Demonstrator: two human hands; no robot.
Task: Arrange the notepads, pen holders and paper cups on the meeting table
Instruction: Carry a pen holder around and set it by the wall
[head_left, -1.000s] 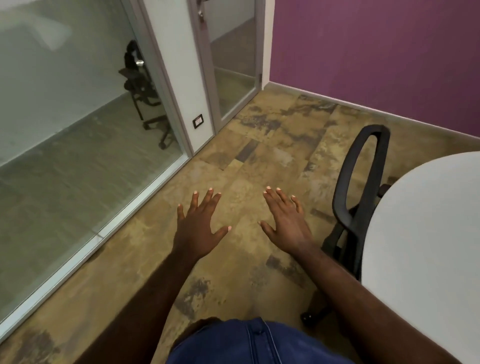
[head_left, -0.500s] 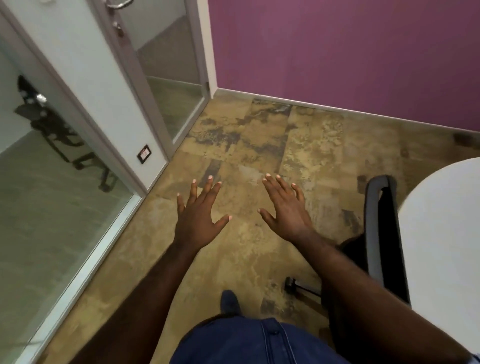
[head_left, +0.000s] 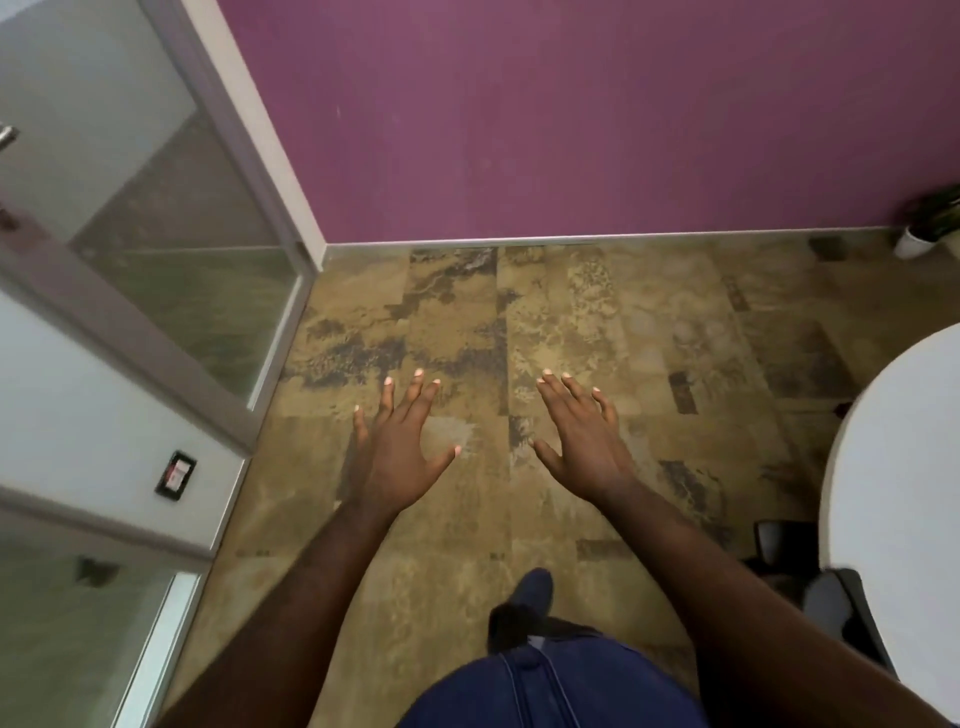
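Both the left hand (head_left: 397, 457) and the right hand (head_left: 584, 441) are stretched out palm-down over the brown mottled floor (head_left: 597, 322), fingers spread straight, holding nothing. The white meeting table (head_left: 904, 467) curves in to the right of the right hand, well apart from it. A glass door (head_left: 171, 249) stands left of the left hand.

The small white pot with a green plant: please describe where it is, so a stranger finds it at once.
Follow the purple wall rightward to the frame's edge. There, on the mottled brown floor at the wall's foot, stands the small white pot with a green plant, the only potted thing in view.
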